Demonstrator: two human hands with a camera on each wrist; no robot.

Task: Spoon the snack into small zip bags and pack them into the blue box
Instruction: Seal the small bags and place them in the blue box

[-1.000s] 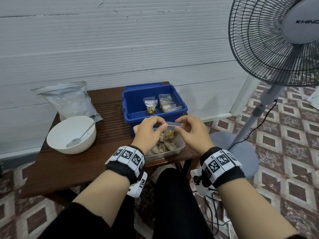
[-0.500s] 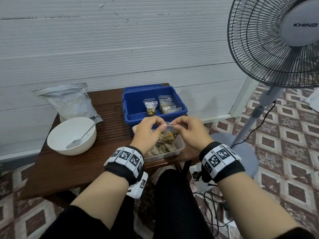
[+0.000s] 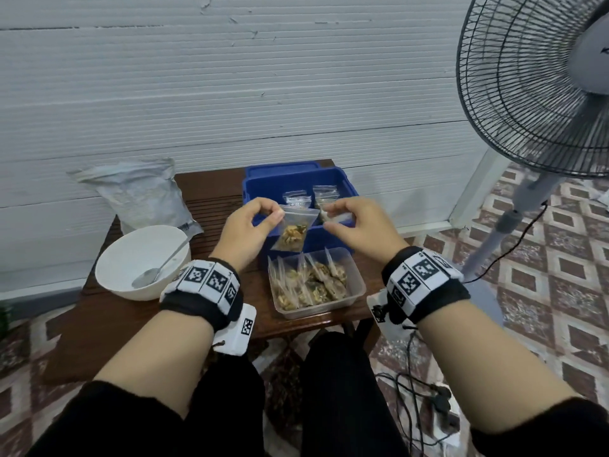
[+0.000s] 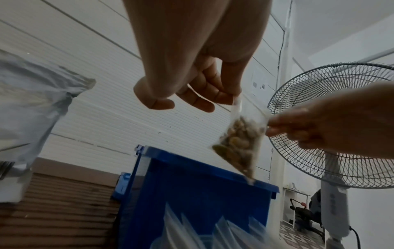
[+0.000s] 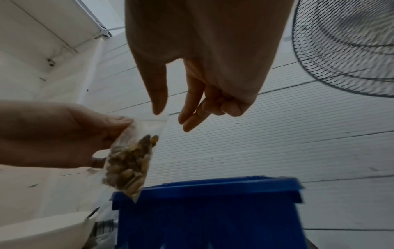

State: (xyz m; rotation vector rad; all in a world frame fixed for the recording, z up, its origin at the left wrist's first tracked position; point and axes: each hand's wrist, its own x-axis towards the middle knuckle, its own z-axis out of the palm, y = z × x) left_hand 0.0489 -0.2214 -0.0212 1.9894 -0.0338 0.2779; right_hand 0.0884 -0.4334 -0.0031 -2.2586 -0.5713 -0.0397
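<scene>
A small clear zip bag [image 3: 292, 233] [image 4: 236, 144] [image 5: 127, 165] of snack hangs in the air before the blue box [image 3: 263, 189] [image 4: 192, 185] [image 5: 213, 210]. My left hand [image 3: 275, 216] [image 4: 235, 99] pinches its top left corner. My right hand [image 3: 324, 216] [image 5: 171, 118] is at the top right corner, thumb and fingers slightly apart, the thumb tip at the bag's edge. Two filled bags [image 3: 298, 199] stand inside the box. A clear tub [image 3: 357, 282] below my hands holds several more bags.
A white bowl [image 3: 131, 258] with a spoon [image 3: 158, 275] sits on the left of the brown table [image 3: 99, 318]. Behind it leans a grey pouch [image 3: 141, 196]. A standing fan [image 3: 543, 94] rises at the right, with cables [image 3: 421, 390] on the tiled floor.
Both hands rose with the bag from just over the clear tub to in front of the blue box. The right hand's pinch on the zip edge has loosened.
</scene>
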